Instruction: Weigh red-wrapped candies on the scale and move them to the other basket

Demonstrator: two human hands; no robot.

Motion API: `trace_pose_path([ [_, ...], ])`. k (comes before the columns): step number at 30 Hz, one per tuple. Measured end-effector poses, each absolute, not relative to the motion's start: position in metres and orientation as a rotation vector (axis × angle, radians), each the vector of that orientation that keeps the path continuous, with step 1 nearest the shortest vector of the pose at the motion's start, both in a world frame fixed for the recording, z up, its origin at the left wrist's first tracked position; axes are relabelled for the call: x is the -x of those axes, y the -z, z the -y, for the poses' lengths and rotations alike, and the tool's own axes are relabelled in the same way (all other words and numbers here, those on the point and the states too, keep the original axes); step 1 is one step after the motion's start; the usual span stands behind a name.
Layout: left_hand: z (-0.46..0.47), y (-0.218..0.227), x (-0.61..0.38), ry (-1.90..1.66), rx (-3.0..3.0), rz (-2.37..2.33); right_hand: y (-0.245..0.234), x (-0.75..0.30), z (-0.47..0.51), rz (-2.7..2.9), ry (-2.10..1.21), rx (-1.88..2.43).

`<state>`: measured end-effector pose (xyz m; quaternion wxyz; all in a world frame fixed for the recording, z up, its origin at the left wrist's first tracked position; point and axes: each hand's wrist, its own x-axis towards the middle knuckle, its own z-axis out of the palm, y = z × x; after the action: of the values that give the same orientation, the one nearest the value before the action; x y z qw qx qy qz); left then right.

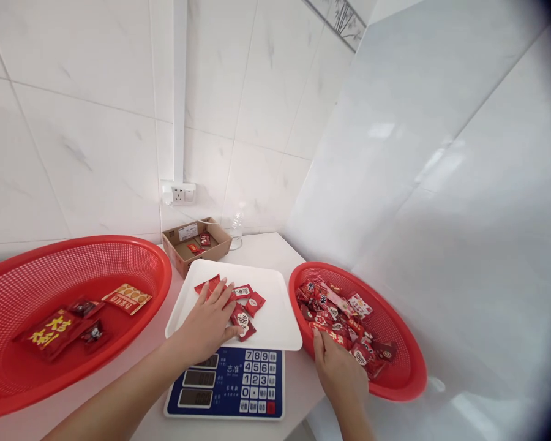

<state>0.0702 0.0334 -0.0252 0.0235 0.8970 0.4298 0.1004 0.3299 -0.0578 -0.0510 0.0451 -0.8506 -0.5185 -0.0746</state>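
My left hand (pixel 210 323) lies flat with its fingers stretched out over several red candy packets (pixel 247 305) on the white tray (pixel 275 324) of a blue-faced scale (pixel 229 383). My right hand (pixel 337 367) reaches into the small red basket (pixel 404 373) at the right, which holds several red wrapped candies (pixel 337 312). Its fingers are down among the candies and mostly hidden, so whether they grip anything is unclear.
A large red basket (pixel 9 380) at the left holds a few bigger snack packets (pixel 50 334). Behind the scale stand an open cardboard box (pixel 197 246) with a few candies and a clear bottle (pixel 237 228). White tiled walls close the corner; a socket (pixel 180 193) hangs above.
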Motion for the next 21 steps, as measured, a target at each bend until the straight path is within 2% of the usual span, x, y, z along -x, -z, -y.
trace_pose_path([
  [11, -0.022, 0.022, -0.050, -0.223, -2.536, -1.422, 0.054, -0.335, 0.061, 1.630, 0.218, 2.560],
  [21, -0.017, 0.014, -0.062, -0.339, -2.576, -1.384, 0.053, -0.333, 0.063, 1.642, 0.161, 2.547],
])
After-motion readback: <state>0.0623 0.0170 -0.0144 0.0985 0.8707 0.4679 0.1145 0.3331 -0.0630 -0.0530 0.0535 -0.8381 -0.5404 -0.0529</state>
